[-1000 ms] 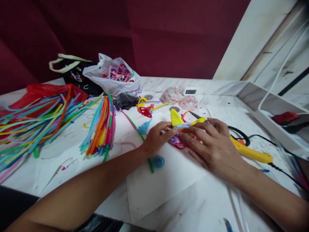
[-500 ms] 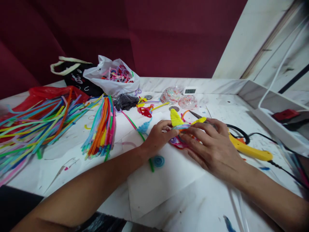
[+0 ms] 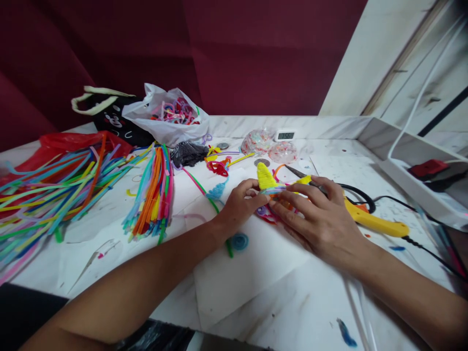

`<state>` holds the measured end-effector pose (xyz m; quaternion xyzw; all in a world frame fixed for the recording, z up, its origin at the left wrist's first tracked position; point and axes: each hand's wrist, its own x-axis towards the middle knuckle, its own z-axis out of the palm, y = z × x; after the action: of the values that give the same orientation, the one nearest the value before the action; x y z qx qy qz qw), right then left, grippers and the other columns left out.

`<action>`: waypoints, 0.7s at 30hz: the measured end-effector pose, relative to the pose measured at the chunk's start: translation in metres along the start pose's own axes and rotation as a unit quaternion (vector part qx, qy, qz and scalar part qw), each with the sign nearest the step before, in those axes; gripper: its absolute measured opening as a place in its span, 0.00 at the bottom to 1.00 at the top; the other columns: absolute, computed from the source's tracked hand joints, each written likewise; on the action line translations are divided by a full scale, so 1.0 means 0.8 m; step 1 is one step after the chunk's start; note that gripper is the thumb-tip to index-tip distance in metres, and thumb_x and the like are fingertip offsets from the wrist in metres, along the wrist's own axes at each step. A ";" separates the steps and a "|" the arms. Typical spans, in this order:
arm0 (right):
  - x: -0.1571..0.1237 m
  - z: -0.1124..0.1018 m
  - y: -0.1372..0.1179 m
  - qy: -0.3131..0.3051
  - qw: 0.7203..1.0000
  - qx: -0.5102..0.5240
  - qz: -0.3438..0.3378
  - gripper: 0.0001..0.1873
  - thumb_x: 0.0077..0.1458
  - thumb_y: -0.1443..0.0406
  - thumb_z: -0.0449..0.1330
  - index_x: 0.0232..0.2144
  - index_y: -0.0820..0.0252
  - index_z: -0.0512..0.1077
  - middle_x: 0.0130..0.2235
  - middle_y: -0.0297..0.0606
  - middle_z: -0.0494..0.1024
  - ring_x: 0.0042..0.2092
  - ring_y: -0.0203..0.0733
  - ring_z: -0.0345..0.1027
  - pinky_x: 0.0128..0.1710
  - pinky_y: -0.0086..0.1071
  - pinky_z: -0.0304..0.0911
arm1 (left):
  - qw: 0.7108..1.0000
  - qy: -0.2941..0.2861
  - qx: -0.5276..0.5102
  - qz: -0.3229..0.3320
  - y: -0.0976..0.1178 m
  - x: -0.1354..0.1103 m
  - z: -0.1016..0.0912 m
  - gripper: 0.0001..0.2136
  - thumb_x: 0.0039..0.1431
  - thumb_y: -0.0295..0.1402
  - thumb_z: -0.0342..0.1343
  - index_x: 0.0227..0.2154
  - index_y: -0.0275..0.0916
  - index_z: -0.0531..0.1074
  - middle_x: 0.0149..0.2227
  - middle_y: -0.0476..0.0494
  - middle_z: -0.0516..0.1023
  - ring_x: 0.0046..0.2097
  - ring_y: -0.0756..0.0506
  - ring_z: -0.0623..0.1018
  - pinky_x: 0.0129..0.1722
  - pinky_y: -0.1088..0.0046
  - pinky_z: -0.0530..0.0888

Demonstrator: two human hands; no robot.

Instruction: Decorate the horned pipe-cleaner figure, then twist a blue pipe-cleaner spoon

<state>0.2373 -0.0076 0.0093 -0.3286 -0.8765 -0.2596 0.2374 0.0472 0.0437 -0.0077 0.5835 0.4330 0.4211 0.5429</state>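
White marble-look counter point(image 3: 310, 302) w/ flat white paper sheet point(image 3: 244, 280). R hand point(image 3: 321, 219): fingers laid over multicolour fuzzy-stem piece point(image 3: 271, 186), can't tell if gripping; L hand point(image 3: 239, 207) clamped on its L edge. Piece btwn hands. Round blue fuzzy coil point(image 3: 240, 241) nr L hand.

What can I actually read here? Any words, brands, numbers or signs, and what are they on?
Nothing can be read for certain.
Small white digital display: dark digits, too small and blurred to quote.
Black bag: a printed cartoon face, no readable words.
Yellow-handled tool: no lettering that I can make out.
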 end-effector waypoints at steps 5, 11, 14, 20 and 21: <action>-0.002 -0.002 0.002 -0.012 0.999 0.028 0.014 0.16 0.61 0.64 0.59 0.52 0.55 0.70 0.51 0.39 0.78 0.54 0.51 0.66 0.55 0.54 0.54 | 1.000 0.002 0.010 0.010 -0.002 0.000 0.000 0.17 0.48 0.35 0.58 0.43 0.37 0.74 0.36 0.46 0.75 0.37 0.47 0.73 0.36 0.73 0.71; -0.007 -0.006 0.004 -0.016 1.000 0.015 -0.008 0.17 0.61 0.66 0.59 0.52 0.55 0.69 0.52 0.39 0.78 0.56 0.51 0.66 0.57 0.56 0.52 | 0.998 0.008 0.060 0.036 -0.002 -0.001 0.000 0.17 0.50 0.36 0.56 0.43 0.37 0.76 0.40 0.45 0.73 0.40 0.47 0.72 0.39 0.73 0.70; -0.007 -0.006 0.005 -0.024 0.999 -0.006 -0.035 0.17 0.61 0.68 0.58 0.53 0.58 0.68 0.53 0.41 0.77 0.56 0.52 0.67 0.57 0.58 0.51 | 0.995 0.013 0.083 0.046 -0.002 -0.001 -0.001 0.15 0.51 0.36 0.55 0.40 0.37 0.77 0.42 0.45 0.72 0.42 0.46 0.71 0.42 0.71 0.70; -0.004 -0.006 0.002 -0.006 0.998 0.063 0.021 0.13 0.61 0.66 0.58 0.48 0.56 0.72 0.50 0.39 0.78 0.54 0.51 0.67 0.55 0.56 0.53 | 0.994 0.009 0.093 0.057 -0.007 0.001 0.001 0.13 0.52 0.37 0.55 0.38 0.37 0.75 0.42 0.44 0.70 0.44 0.44 0.71 0.45 0.69 0.69; -0.004 -0.005 0.001 0.000 0.995 0.087 0.042 0.11 0.61 0.66 0.59 0.47 0.55 0.73 0.49 0.39 0.78 0.53 0.50 0.68 0.54 0.54 0.54 | 0.993 0.010 0.096 0.060 -0.007 0.001 0.001 0.13 0.52 0.37 0.54 0.38 0.37 0.75 0.42 0.44 0.70 0.45 0.44 0.70 0.46 0.69 0.69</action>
<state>0.2406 -0.0113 0.0110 -0.3434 -0.8811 -0.1724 0.2756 0.0483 0.0443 -0.0131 0.6540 0.4406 0.4152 0.4536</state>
